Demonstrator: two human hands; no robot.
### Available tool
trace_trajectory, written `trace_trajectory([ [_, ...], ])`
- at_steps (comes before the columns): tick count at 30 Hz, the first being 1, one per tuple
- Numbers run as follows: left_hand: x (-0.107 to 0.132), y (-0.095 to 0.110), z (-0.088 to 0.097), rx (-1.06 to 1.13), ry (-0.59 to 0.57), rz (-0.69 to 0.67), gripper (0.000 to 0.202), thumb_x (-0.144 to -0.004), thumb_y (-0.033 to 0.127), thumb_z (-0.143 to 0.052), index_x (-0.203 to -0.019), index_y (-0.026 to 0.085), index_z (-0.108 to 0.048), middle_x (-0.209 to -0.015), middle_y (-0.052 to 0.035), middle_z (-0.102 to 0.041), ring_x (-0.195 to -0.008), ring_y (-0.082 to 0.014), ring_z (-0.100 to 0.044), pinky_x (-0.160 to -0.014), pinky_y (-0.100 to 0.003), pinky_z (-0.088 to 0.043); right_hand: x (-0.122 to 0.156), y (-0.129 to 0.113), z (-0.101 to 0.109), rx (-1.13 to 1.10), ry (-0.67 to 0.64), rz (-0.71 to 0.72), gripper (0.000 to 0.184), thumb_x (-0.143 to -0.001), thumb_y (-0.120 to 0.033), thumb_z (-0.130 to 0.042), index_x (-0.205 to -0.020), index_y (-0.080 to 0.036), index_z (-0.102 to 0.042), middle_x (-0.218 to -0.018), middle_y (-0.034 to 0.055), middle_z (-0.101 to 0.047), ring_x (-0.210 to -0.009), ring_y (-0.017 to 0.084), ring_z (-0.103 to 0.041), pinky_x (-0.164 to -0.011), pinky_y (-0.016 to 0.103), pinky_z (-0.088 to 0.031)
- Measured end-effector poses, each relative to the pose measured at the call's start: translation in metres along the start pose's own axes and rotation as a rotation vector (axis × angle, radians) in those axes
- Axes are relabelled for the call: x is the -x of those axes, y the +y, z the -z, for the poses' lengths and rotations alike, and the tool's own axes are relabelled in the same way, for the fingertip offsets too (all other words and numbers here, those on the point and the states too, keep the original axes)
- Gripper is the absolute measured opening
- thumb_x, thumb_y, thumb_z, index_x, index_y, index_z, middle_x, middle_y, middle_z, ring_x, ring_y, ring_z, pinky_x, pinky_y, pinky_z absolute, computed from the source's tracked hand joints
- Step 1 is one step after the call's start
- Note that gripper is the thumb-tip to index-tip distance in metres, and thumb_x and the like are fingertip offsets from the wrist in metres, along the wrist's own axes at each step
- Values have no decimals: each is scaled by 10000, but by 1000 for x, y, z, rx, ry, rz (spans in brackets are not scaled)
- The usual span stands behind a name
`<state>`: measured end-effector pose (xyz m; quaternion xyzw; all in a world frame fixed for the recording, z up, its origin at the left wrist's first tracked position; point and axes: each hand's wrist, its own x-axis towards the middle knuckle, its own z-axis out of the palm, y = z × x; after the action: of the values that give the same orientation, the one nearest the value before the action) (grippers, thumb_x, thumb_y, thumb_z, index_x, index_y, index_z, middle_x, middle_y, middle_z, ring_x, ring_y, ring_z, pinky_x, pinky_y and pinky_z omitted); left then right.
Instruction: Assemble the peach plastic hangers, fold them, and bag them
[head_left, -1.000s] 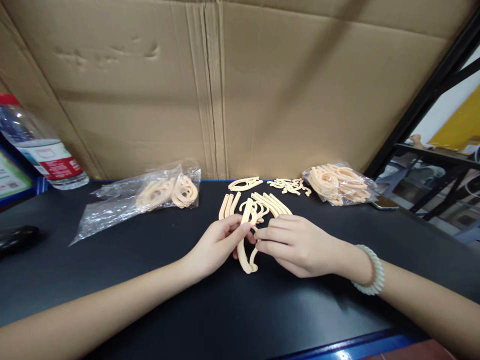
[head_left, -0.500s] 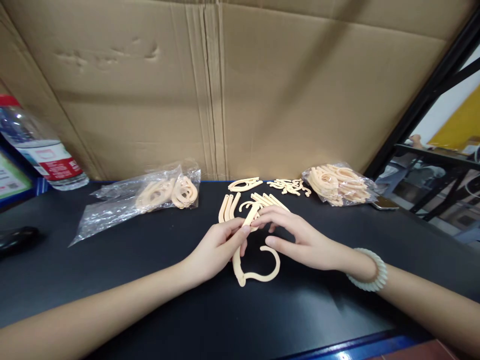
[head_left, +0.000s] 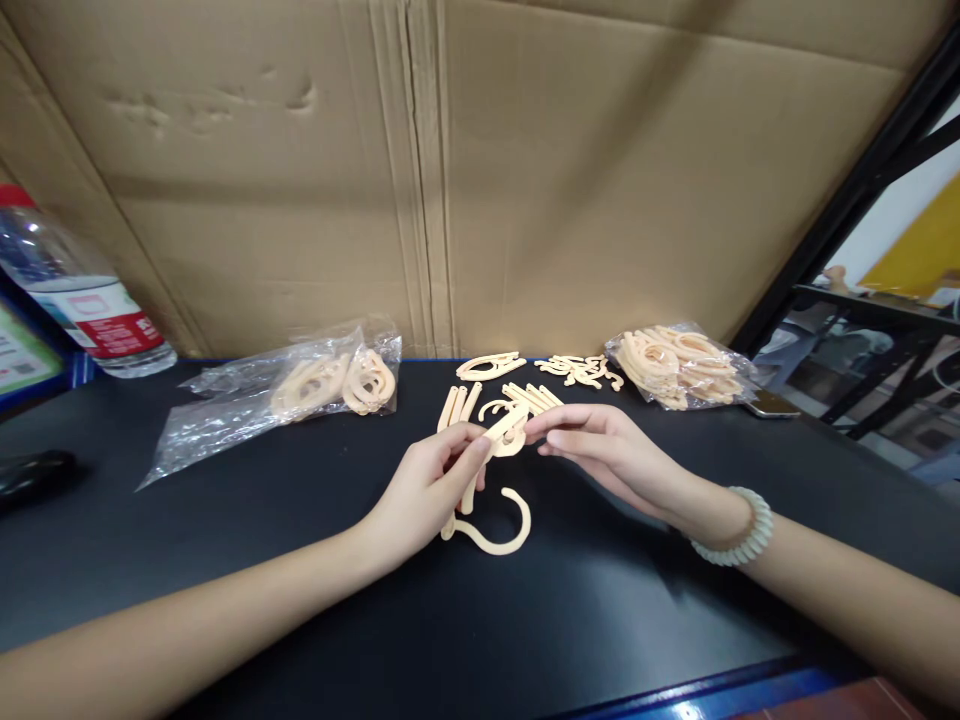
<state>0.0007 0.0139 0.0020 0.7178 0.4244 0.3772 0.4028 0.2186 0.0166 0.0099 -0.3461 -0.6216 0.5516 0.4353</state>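
My left hand (head_left: 420,490) pinches a cream-coloured folding clothes hanger (head_left: 498,549), its curved hook pointing toward me above the black tabletop. One bar of the hanger sticks out past the thumb, up and to the right. Close to that bar's end is my right hand (head_left: 626,460), fingers stretched out and thumb apart; whether the fingertips touch it I cannot tell. Just beyond the hands lie loose hanger arms (head_left: 534,397) and further curved arms (head_left: 453,404), partly hidden by the left hand. A folded hanger (head_left: 491,368) and a pile of small hooks (head_left: 576,371) lie behind.
A clear bag (head_left: 225,410) with cream parts lies left, another filled bag (head_left: 679,366) right, beside a phone (head_left: 772,403). A water bottle (head_left: 112,315) and a black mouse (head_left: 34,474) are at far left. Cardboard (head_left: 600,180) walls the back.
The hanger has turned in my left hand, its hook swinging left and slightly up. My right hand has drawn its fingers straighter and backed off a little from the bar.
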Motion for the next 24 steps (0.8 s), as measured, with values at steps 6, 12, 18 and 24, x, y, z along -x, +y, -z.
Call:
trace_trajectory([
  [6, -1, -4, -1, 103, -22, 48, 297, -913, 440, -496, -803, 174, -568, -637, 30, -568, -452, -90, -503, -430, -189, -412, 0, -1, -3, -50, -145, -44, 288, -812, -208, -673, -1099, -203, -701, -1173, 75, -667, -1156, 215, -569, -1017, 389, -425],
  [12, -1, -8, -2, 120, -48, 34, 276, -932, 421, -470, -880, 164, -555, -682, 27, -588, -473, -88, -540, -461, -199, -436, 3, -1, -5, -53, -93, -71, 254, -817, -236, -680, -1063, -180, -706, -1137, 80, -670, -1093, 197, -589, -965, 348, -447],
  [18, -2, -10, -2, 79, -38, 35, 267, -940, 411, -463, -903, 165, -559, -670, 41, -552, -442, -61, -480, -423, -183, -368, 1, 3, -3, -88, 33, -119, 176, -841, -309, -675, -918, -195, -565, -768, -19, -621, -676, 107, -629, -665, 245, -478],
  [24, -1, -11, -1, 81, -26, 18, 230, -911, 376, -519, -1026, 181, -561, -706, 54, -507, -470, -62, -467, -446, -189, -382, 0, 6, -5, -76, -13, -212, 303, -854, -382, -639, -1034, -165, -530, -713, -9, -620, -478, 80, -549, -471, 209, -409],
])
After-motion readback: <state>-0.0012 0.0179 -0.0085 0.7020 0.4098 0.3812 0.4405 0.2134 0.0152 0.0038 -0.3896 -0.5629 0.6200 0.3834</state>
